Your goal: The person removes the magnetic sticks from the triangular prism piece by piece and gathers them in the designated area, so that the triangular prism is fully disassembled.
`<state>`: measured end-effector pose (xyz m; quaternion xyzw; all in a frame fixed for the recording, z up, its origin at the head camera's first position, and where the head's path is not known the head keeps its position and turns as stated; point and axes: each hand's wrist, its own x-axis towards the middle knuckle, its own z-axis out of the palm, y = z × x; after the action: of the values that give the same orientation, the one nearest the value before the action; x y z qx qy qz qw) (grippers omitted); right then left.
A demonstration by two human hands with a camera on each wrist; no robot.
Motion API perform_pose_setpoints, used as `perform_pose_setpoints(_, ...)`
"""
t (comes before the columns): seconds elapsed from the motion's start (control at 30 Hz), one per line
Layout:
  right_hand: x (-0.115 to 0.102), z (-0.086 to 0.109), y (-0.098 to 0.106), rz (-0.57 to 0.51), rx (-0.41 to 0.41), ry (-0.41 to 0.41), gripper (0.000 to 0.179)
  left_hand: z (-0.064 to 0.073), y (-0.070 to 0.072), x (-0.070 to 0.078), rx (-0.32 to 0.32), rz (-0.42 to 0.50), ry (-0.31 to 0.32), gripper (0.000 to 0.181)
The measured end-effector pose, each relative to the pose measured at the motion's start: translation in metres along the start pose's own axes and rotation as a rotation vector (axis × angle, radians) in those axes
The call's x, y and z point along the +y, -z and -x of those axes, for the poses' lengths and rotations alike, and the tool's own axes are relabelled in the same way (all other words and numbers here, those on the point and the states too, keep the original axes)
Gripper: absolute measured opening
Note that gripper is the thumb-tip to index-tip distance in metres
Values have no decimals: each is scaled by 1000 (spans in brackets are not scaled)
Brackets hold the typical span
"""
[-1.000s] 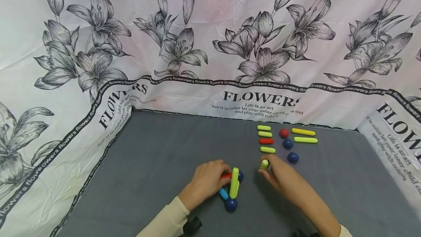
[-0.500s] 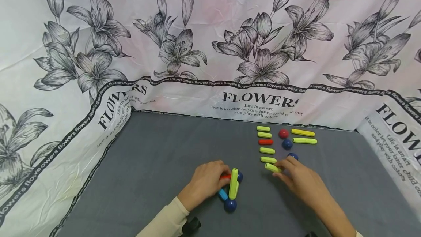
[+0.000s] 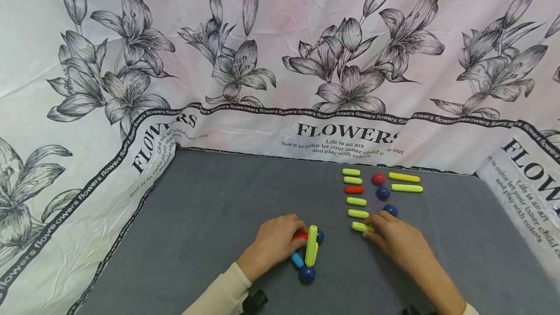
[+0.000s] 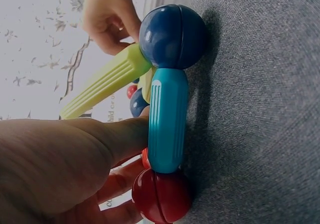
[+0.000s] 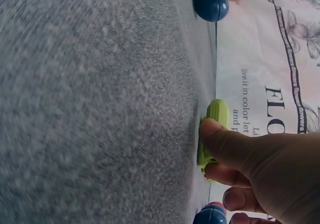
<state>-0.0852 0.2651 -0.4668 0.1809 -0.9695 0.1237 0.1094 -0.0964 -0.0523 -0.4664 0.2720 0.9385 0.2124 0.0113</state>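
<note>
My left hand [image 3: 275, 239] grips a red building rod [image 3: 300, 236] in a small joined structure of rods and balls. That structure has a blue ball [image 3: 307, 274] at its near corner, a light blue rod [image 4: 168, 121] and a red ball [image 4: 162, 196]. A yellow-green rod [image 3: 311, 246] slants up from the blue ball, and another blue ball [image 3: 321, 236] sits behind. Between thumb and fingers, my right hand [image 3: 400, 237] pinches a short yellow-green rod [image 3: 359, 227], lying sideways at the near end of a column of rods. The fingers hide its right end.
Beyond the right hand, the column holds several short yellow-green rods [image 3: 356, 201] and one red rod [image 3: 354, 189]. A red ball [image 3: 378, 179], two blue balls [image 3: 383, 193] and two longer rods [image 3: 406, 188] lie to its right. A flower-print cloth [image 3: 245, 130] borders the grey surface.
The short rod in my right hand has turned from end-on to sideways and come down at the column's near end. That hand has shifted right; the left hand holds its place.
</note>
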Motion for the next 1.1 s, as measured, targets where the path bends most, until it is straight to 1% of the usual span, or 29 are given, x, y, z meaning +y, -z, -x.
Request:
perform_pose_setpoints(0.13, -1, -3, -1, 13, -7, 6, 24, -1, 0, 0, 6, 8, 2, 17)
perform_pose_setpoints(0.43, -3, -5, -3, 24, -34, -2, 22, -2, -1, -1, -15, 4, 21, 17)
perform_pose_setpoints(0.7, -3, -7, -4, 28, -29, 4, 22, -2, 1, -1, -8, -3, 23, 17)
perform_pose_setpoints(0.93, -2, -5, -5, 36, -37, 0, 22, -1, 0, -1, -24, 10, 20, 17)
perform_pose_setpoints(1.1, -2, -7, -4, 43, -34, -1, 23, -2, 0, -1, -12, 6, 17, 17)
